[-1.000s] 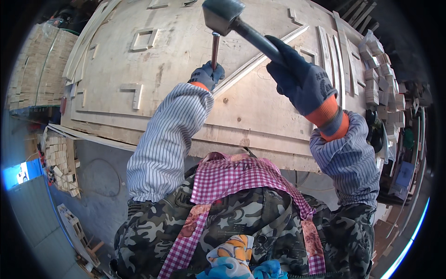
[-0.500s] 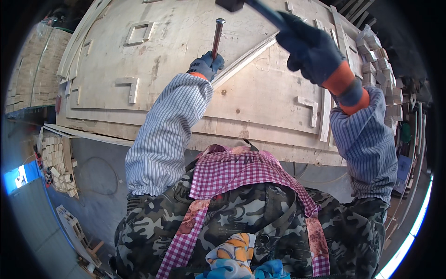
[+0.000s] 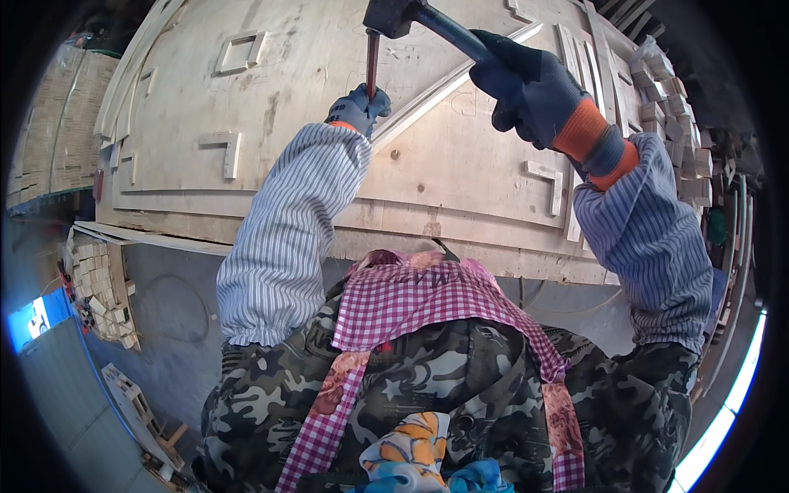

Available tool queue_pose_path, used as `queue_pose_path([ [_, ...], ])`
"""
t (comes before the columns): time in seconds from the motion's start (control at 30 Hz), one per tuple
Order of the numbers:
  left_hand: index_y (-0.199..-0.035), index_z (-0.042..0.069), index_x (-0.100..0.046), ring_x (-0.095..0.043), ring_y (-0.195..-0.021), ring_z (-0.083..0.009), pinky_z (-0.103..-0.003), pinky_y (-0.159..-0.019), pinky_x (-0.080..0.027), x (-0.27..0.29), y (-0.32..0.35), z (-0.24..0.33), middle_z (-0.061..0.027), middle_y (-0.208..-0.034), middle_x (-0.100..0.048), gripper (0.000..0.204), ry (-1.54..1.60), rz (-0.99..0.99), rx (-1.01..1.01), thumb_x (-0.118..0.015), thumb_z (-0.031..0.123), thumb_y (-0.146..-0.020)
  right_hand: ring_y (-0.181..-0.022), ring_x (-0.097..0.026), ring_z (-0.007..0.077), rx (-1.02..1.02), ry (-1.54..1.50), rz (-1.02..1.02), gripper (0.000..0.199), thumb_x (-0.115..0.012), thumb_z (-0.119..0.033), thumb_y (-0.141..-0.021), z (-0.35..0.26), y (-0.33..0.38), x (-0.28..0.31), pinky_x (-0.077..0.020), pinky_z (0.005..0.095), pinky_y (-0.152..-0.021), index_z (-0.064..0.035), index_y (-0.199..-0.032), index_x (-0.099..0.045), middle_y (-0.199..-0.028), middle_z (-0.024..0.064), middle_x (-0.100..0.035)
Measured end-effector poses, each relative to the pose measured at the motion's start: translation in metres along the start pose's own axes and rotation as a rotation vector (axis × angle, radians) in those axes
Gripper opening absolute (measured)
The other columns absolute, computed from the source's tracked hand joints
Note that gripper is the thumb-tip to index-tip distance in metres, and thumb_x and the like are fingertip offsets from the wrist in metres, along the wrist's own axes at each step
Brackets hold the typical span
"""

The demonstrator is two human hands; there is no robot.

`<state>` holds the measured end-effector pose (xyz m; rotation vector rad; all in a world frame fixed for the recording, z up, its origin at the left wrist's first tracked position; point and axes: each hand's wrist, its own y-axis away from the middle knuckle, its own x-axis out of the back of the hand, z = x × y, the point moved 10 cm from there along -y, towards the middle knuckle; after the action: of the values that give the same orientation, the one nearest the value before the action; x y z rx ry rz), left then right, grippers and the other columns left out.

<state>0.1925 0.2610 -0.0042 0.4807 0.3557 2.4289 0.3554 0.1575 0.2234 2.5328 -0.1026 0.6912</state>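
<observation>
My gloved left hand (image 3: 360,108) is closed around an upright chisel-like tool (image 3: 372,66) with a reddish-brown shaft. Its lower end is hidden by the hand. My gloved right hand (image 3: 530,90) grips the dark handle of a hammer (image 3: 444,31). The hammer's head is at the top of the chisel and appears to touch it. Beneath both hands lies a big pale plywood panel (image 3: 468,177). A long wooden strip (image 3: 448,86) runs diagonally across it, its near end beside my left wrist.
Small square wooden frame (image 3: 241,52) and L-shaped wood pieces (image 3: 233,156) sit on the panel, another L-shaped piece (image 3: 552,185) at right. Stacked wood blocks (image 3: 657,107) stand along the right edge. Bundled boards (image 3: 70,123) are at far left, a block pile (image 3: 99,283) below.
My right hand has brought the hammer down and left onto the chisel's top, from raised above and right of it. The left hand keeps its grip, shifted slightly in view.
</observation>
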Motion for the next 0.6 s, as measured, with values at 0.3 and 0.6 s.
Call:
queue_pose_path([
  [0.3, -0.092, 0.000, -0.053, -0.060, -0.076, -0.0178, -0.031, -0.076, -0.050, -0.003, 0.003, 0.002, -0.0091, -0.084, -0.060, 0.013, 0.156, -0.036, -0.112, -0.051, 0.013, -0.090, -0.043, -0.049, 0.0061, 0.572, -0.151, 0.071, 0.039, -0.055, -0.017, -0.085, -0.086, 0.041, 0.049, -0.0349, 0.0190, -0.036, -0.0017, -0.120, -0.049, -0.061, 0.0016, -0.053],
  [0.6, -0.093, -0.002, -0.054, -0.061, -0.078, -0.0198, -0.033, -0.078, -0.051, -0.005, 0.015, 0.006, -0.0102, -0.084, -0.059, 0.011, 0.282, 0.017, 0.020, -0.050, 0.008, -0.090, -0.045, -0.050, 0.0082, -0.004, -0.249, -0.092, 0.026, -0.054, -0.017, -0.085, -0.042, 0.030, 0.022, -0.0342, 0.0215, -0.034, -0.0028, -0.107, -0.053, -0.060, 0.0026, -0.051],
])
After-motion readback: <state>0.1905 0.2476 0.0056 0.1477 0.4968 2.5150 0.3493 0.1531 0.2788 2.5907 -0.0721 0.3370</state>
